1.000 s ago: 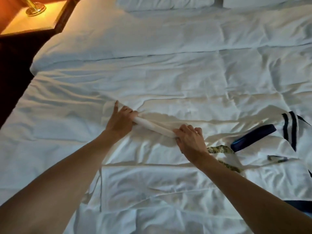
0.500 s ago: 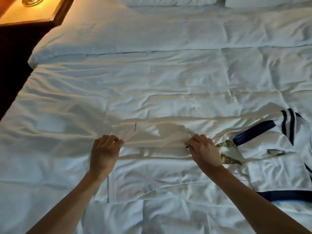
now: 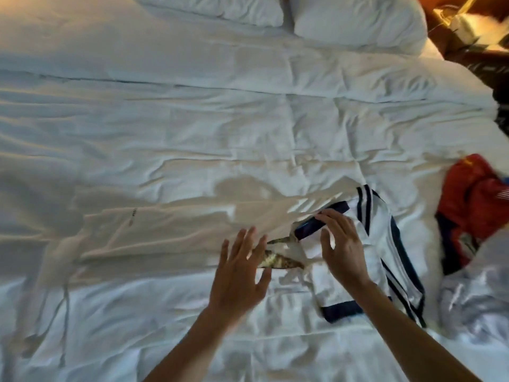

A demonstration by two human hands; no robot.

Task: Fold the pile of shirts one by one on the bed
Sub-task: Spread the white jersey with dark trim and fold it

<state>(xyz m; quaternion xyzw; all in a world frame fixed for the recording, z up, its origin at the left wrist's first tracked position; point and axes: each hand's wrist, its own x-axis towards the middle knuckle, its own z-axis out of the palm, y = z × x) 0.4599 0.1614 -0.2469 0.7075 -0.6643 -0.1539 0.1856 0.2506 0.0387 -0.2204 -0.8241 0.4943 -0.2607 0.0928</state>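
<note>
White, rumpled bedding covers nearly the whole view: a wide bed [image 3: 192,128] with a creased duvet, and two pillows [image 3: 355,20] lying side by side at about twelve to one o'clock. At two o'clock, past the corner of the mattress, a dark wooden bedside table [image 3: 468,37] shows under warm light, with something pale on it that is too blurred to name. A white shirt [image 3: 165,232], already folded into a long flat band, lies across the duvet from nine o'clock toward the centre, a small dark tag near its left end. Just beside its right end, at about four o'clock from the centre, lies a white jersey with navy stripes [image 3: 371,244], partly doubled over, its navy cuff and hem edges visible. Between the two garments a strip of patterned olive-and-gold fabric [image 3: 275,261] peeks out; what it belongs to cannot be told. The left hand [image 3: 242,274] hovers with fingers spread wide and straight over the folded shirt's right end and the patterned strip, holding nothing. The right hand [image 3: 341,246] is also spread, its fingers lying flat on the jersey near the navy cuff, thumb out to the side, not curled round the cloth. At three o'clock, well apart from the hands, a crumpled red shirt [image 3: 473,205] sits in a heap, and a silvery grey garment [image 3: 473,293] is bunched just below it at four o'clock.
</note>
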